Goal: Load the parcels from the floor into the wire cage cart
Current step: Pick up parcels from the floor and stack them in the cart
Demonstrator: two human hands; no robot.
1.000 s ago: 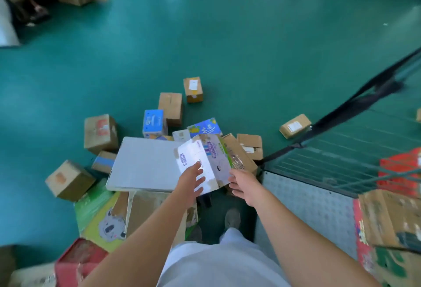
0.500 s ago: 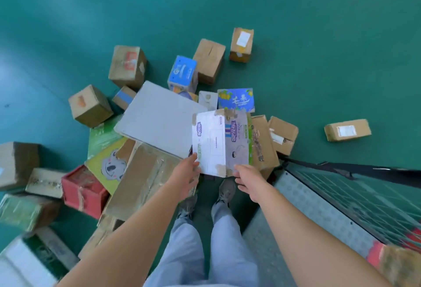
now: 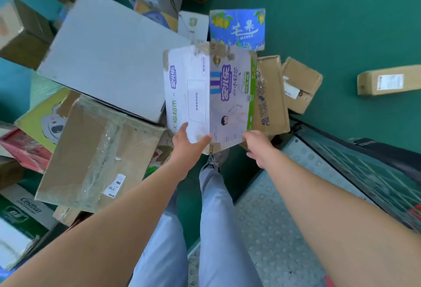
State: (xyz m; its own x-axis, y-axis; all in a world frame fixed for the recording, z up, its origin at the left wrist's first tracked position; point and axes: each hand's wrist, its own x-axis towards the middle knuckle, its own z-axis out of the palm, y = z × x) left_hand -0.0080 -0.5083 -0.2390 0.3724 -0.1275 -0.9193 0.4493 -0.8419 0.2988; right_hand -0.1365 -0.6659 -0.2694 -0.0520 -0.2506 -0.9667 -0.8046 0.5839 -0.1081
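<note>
A white parcel (image 3: pixel 205 95) with purple and green print is held above the pile, between both hands, at its near end. The left hand (image 3: pixel 188 142) is pressed against the near left corner, thumb laid on the top face; its fingers are hidden under the box. The right hand (image 3: pixel 258 146) is set at the near right edge, fingers curled beneath it, so the contact itself cannot be made out. Below and behind the parcel lie a large grey box (image 3: pixel 109 52), a taped brown carton (image 3: pixel 98 150), a blue mango box (image 3: pixel 237 28) and a long brown box (image 3: pixel 270 95) partly covered by the held parcel. A small labelled box (image 3: pixel 389 80) lies apart on the green floor (image 3: pixel 330 13), cut off by the right edge. The studded base plate (image 3: pixel 273 218) and wire mesh (image 3: pixel 376 172) of the cage cart are seen at lower right, only in part. Boxes along the left and top edges are cropped and blurred.
</note>
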